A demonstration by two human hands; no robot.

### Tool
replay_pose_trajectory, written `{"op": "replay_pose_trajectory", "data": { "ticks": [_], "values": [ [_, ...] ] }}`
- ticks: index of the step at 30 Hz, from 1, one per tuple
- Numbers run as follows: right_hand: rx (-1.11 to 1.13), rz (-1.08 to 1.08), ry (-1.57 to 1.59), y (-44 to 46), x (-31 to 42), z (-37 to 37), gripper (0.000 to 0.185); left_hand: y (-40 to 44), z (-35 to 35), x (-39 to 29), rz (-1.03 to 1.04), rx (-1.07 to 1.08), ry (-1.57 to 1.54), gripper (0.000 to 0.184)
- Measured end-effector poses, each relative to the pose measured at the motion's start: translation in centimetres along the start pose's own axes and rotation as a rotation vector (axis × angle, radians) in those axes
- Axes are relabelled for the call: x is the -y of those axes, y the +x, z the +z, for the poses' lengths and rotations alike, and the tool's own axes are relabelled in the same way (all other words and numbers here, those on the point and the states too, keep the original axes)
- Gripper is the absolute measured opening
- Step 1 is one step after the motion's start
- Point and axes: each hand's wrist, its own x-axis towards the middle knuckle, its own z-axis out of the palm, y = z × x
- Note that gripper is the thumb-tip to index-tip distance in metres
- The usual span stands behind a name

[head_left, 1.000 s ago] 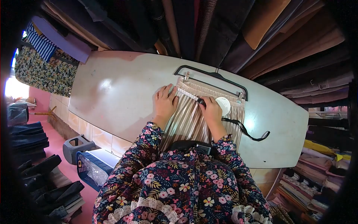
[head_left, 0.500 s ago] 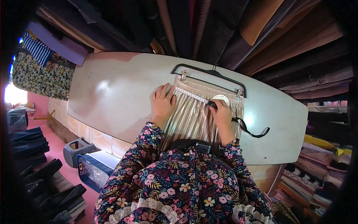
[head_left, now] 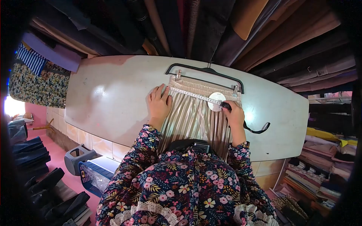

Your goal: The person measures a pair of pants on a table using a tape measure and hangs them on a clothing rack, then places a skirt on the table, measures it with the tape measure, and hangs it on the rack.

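A pale satin pleated skirt [head_left: 188, 116] with an elastic waistband lies on the white table, clipped to a black hanger [head_left: 209, 70]. Across it, just below the waistband, a white tape measure [head_left: 194, 95] is pulled out straight. At the skirt's left edge, my left hand [head_left: 159, 103] holds the tape's end with its fingertips; the other fingers rest on the table. My right hand [head_left: 235, 116] is closed round the black tape case, from which a black strap [head_left: 258, 131] trails onto the table. Beside the case, a round white tag [head_left: 216, 101] lies on the skirt, partly under the tape.
Dark and brown garments [head_left: 215, 30] hang along the table's far edge. Folded clothes [head_left: 311, 165] are stacked at the right. On the left stand a grey stool [head_left: 78, 154] and a blue basket [head_left: 94, 175]. Dark clothes [head_left: 56, 192] sit at the lower left.
My right hand has moved right along the waistband with the tape case, so more tape shows. The white tag is less covered. My left hand stays at the skirt's left edge.
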Motion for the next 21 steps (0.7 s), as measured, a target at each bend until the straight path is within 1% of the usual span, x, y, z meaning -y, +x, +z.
{"op": "replay_pose_trajectory", "data": {
  "ticks": [6, 19, 21],
  "values": [
    [-0.022, 0.034, 0.006, 0.2, -2.1, -1.5, 0.03, -0.1, -0.1, 0.0, -0.006, 0.039, 0.025, 0.037],
    [-0.011, 0.039, 0.003, 0.8, -6.0, -3.4, 0.031, -0.1, 0.1, -0.1, -0.01, 0.028, 0.02, 0.036],
    [0.003, 0.071, 0.0, 1.0, -6.2, -3.6, 0.032, -0.1, 0.2, 0.0, -0.011, 0.029, 0.022, 0.036]
  ]
}}
